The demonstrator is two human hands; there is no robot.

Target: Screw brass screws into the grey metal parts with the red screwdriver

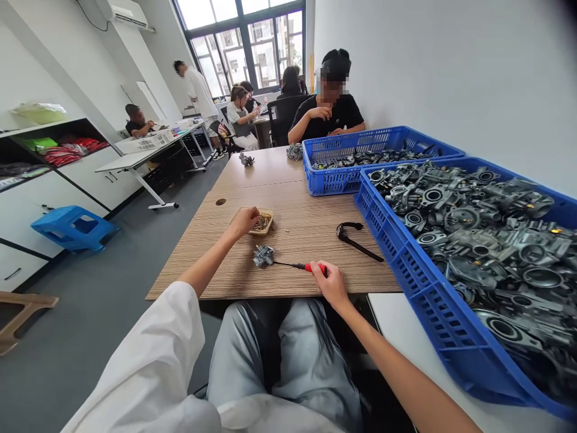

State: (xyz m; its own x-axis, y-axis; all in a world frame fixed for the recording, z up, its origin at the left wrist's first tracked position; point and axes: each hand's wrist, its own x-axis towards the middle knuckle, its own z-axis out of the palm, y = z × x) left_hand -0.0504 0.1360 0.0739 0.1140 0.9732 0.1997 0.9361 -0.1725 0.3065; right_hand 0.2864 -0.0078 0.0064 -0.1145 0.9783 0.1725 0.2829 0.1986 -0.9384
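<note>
My left hand (244,221) reaches over the left rim of a small shallow tray (269,228) of small brass-coloured pieces (262,222). Its fingers are bent together at the pieces, and whatever they pinch is too small to make out. My right hand (331,281) is closed around the red and black handle of a screwdriver (310,267). The screwdriver lies almost level, its dark shaft pointing left. At the shaft's tip sits a grey metal carburetor (263,256) on the wooden table, below the tray; I cannot tell whether they touch.
A black wristwatch (358,240) lies right of the tray. Two blue crates (419,282) of metal parts line the right side. Another metal part (246,159) and a grey heap (294,151) are at the far end, where a co-worker (331,108) sits.
</note>
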